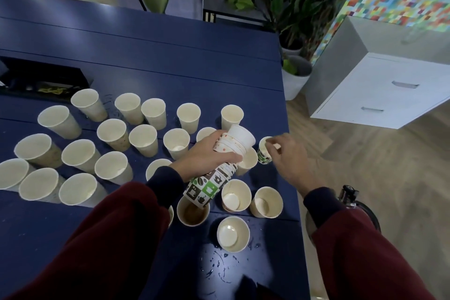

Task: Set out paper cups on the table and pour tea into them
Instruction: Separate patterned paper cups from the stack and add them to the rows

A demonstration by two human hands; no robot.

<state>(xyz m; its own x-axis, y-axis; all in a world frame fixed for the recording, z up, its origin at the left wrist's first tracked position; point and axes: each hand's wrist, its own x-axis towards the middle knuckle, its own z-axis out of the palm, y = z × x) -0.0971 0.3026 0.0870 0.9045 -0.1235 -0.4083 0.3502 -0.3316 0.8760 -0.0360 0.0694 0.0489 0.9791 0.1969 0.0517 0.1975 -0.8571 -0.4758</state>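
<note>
L hand (209, 153) wrapped round tilted cup stack (207, 185) nr tabletop's (170, 68) right edge. R hand (289, 156) at single cup's (263, 157) rim there; pinching or not, can't tell. Paper: light, crushable, so I'd grip sidewalls softly.

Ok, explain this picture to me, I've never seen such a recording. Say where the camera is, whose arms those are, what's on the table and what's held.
No machine here: a person works with bare hands. The one camera sits on their head, looking forward and down, so both sleeved arms are their own. The blue table carries many upright paper cups; most look empty, one front cup holds brown liquid, and drops lie near it. The left hand has a tilted stack of nested cups in its grip. The right hand pinches the rim of a single patterned cup near the table's right edge.
</note>
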